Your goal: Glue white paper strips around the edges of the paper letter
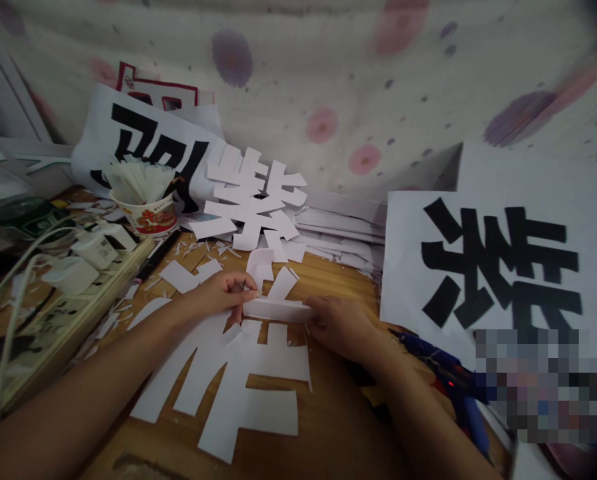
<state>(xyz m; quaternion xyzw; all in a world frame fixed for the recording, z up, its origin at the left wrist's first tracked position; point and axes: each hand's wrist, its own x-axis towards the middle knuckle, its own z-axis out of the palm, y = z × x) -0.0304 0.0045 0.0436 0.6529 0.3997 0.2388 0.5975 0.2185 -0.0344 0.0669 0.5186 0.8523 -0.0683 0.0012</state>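
Observation:
A narrow white paper strip (277,309) stands on edge between my two hands, over the upper part of a large white cut-out character (223,400). My left hand (231,293) pinches the strip's left end, fingers bent. At its right end, my right hand (335,323) grips it with thumb and fingers closed. Just below the left fingers, a small clear or whitish piece (233,335) lies on the cut-out. The character lies flat on the wooden table (178,453), and its upper arms stick out beyond the strip.
Another white cut-out character (253,200) leans at the back beside a paper bowl (151,212) of pale sticks. A power strip (98,293) with white chargers runs along the left. On the right are a blue glue gun (438,360) and a printed character sheet (403,267). Paper scraps litter the table.

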